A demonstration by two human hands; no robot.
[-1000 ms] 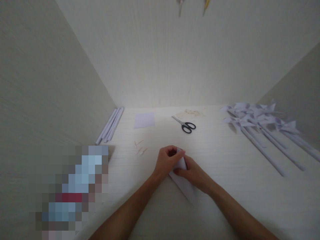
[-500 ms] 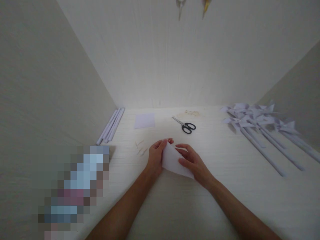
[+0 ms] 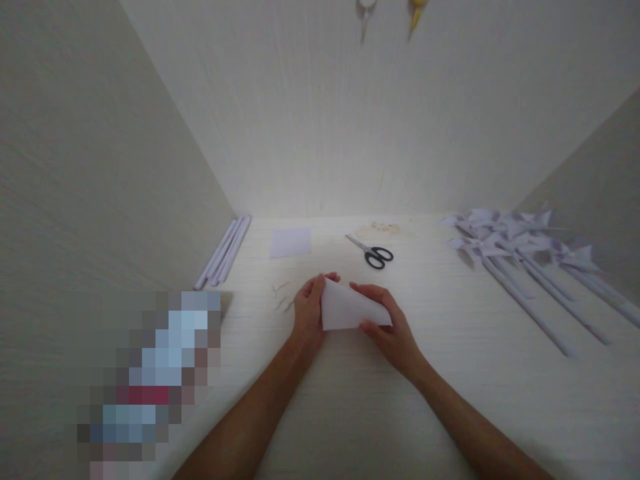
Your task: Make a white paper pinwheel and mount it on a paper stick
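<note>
At bench centre: left hand and right hand pinch folded white paper by its ends, flat triangle, uncut. Scissors untouched behind. Finished pinwheels piled far right; rolled sticks wait left.

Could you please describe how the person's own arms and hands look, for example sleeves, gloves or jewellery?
Both forearms are bare up to the bottom edge of the picture: no sleeve shows. The left hand and the right hand wear no gloves. No ring, watch or bracelet is visible on the fingers or wrists, and no markings. The arms are slim, and the nails look short and unpainted, as far as the picture shows.
</note>
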